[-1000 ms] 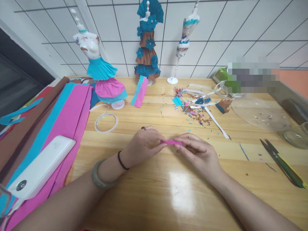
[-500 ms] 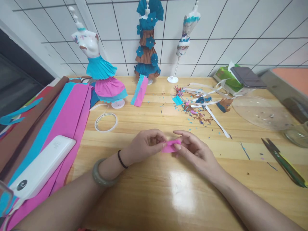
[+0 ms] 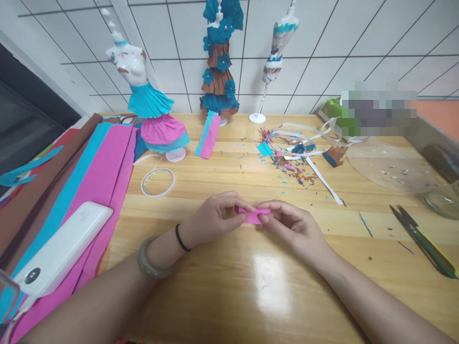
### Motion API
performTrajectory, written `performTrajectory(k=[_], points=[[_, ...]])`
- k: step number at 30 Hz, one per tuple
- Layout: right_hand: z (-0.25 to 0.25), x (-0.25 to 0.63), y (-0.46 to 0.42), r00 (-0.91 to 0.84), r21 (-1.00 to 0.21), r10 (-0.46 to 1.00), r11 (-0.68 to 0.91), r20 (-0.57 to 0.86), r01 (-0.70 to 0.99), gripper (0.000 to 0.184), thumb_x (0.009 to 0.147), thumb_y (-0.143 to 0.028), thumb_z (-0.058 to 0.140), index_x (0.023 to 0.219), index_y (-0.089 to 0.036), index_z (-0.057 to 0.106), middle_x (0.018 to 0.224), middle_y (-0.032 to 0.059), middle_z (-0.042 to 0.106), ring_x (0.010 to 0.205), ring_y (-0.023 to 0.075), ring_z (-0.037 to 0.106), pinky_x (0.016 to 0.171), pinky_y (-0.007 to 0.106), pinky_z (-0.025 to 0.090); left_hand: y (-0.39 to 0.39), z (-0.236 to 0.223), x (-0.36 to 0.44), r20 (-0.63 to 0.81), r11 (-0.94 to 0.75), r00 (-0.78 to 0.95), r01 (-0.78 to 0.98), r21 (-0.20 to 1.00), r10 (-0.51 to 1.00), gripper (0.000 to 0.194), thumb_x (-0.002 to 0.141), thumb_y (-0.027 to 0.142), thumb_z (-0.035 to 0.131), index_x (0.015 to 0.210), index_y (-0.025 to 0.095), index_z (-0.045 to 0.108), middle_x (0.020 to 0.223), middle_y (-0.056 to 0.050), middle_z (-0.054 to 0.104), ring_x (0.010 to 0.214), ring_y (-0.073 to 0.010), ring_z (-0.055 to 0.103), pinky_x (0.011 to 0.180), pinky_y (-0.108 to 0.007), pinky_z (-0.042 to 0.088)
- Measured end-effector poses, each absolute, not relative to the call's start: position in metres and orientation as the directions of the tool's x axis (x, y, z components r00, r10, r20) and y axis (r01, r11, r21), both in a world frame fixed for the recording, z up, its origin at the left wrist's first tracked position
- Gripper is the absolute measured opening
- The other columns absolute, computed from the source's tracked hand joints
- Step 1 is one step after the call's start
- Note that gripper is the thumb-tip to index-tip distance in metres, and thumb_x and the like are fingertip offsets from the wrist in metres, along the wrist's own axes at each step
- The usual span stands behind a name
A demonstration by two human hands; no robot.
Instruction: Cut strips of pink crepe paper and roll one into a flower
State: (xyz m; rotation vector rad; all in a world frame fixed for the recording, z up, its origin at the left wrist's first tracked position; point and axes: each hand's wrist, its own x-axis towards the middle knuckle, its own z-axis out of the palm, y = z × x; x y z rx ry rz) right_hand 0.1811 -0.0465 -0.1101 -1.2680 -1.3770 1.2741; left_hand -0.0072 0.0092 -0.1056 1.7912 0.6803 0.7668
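Observation:
A small folded piece of pink crepe paper (image 3: 254,218) is held between both hands above the wooden table. My left hand (image 3: 223,213), with a black band and a bangle on its wrist, pinches the paper's left end. The right end is pinched between thumb and fingers of my right hand (image 3: 292,223). Beyond the hands, a pink and blue paper strip (image 3: 208,136) lies flat. A roll of double-sided tape (image 3: 158,182) rests on the table to the left of them.
Three small mannequins stand at the back: one in a blue and pink skirt (image 3: 158,112), one in a ruffled dress (image 3: 218,67), one bare (image 3: 276,52). Paper scraps (image 3: 294,167) lie right of centre, scissors (image 3: 423,239) far right. A white power bank (image 3: 68,248) lies on paper sheets (image 3: 103,167).
The right fingers have come down and closed over the pink paper's upper edge. The left fingertips have shifted slightly right along the paper, which now lies more level.

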Motion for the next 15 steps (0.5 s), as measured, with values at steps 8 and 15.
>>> performTrajectory(k=[8,15], points=[[-0.1198,0.1803,-0.0464,-0.084,-0.982,0.996,0.047,0.032,0.181,0.023,0.074,-0.032,0.066,0.093,-0.019,0.066,0.082,0.0056,0.066,0.068,0.0147,0.061,0.060,0.028,0.052,0.0089,-0.1033,-0.0039,0.125,-0.220,0.598,0.089,0.971,0.792,0.012,0.073,0.015,0.063,0.085,0.013,0.065,0.079,-0.004,0.064,0.072,-0.0121,0.057,0.066,-0.025,0.047],[-0.1172,0.1845,-0.0437,-0.122,-0.949,0.985,0.153,0.124,0.275,0.019,0.079,-0.030,0.061,0.096,-0.023,0.067,0.088,0.0065,0.064,0.079,0.0177,0.061,0.063,0.029,0.051,0.0105,-0.1096,-0.0051,0.056,-0.118,0.585,0.068,0.991,0.809,0.016,0.073,0.016,0.064,0.088,0.013,0.066,0.080,-0.004,0.064,0.072,-0.0117,0.057,0.067,-0.024,0.047]])
